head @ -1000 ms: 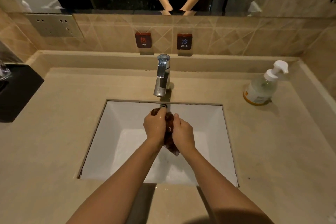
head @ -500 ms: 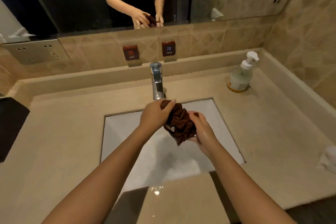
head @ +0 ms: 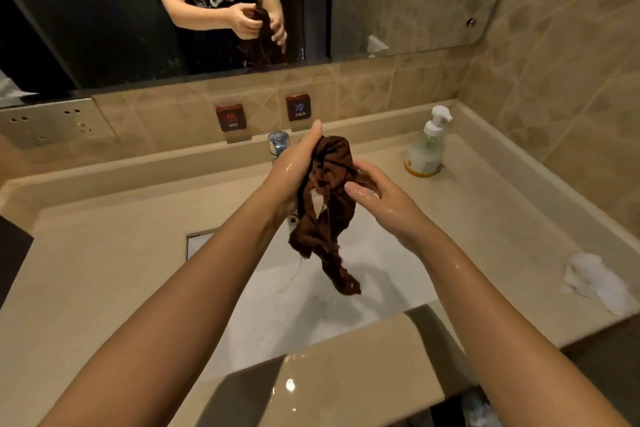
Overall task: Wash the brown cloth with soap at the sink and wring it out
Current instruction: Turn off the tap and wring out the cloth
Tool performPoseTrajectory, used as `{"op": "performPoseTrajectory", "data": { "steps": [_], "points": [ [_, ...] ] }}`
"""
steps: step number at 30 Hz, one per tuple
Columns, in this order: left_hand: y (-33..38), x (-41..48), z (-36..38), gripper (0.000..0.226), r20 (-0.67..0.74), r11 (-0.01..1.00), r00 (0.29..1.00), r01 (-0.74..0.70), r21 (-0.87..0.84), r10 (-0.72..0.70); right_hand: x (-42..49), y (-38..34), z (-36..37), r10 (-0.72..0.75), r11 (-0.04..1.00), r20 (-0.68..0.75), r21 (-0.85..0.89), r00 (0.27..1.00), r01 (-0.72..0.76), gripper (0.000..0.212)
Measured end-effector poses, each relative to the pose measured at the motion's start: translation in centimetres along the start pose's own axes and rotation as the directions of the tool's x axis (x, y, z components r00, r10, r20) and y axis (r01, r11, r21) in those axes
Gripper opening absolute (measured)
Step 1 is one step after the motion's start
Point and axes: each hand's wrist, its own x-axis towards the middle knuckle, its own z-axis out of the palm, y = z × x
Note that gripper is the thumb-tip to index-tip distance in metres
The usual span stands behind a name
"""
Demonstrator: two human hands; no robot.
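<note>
Brown cloth (head: 329, 204) held above sink (head: 381, 253)
I see left hand (head: 291, 166) fingers curled around its top; right hand (head: 377, 198) fingers cup its side, tail hanging

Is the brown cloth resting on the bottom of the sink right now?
No, the left hand and right hand hold the brown cloth up in the air, its tail dangling above the sink.

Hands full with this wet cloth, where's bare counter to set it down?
Widest bare patch: the counter left of the sink, up to the black object at the edge. Smaller one on the right, between the soap pump bottle and the white clump. Crowded mid-sink: faucet, brown cloth.
</note>
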Motion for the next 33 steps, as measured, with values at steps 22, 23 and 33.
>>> {"op": "performPoseTrajectory", "data": {
  "steps": [22,23,33],
  "points": [
    [6.8,-0.2,-0.4,0.054,0.348,0.844,0.929,-0.283,0.456,0.123,3.5,-10.4,-6.7,-0.197,0.945,0.080,0.281,0.977,0.168,0.027],
    [6.8,-0.1,0.0,0.049,0.338,0.850,0.928,-0.302,0.430,0.159,3.6,-10.5,-6.9,-0.198,0.958,0.107,0.230,0.974,0.170,0.033],
    [7.8,-0.8,1.6,0.023,0.230,0.860,0.869,-0.480,0.172,0.439,2.7,-6.5,-6.9,-0.012,0.982,0.248,-0.178,0.969,0.058,0.025]
  ]
}}
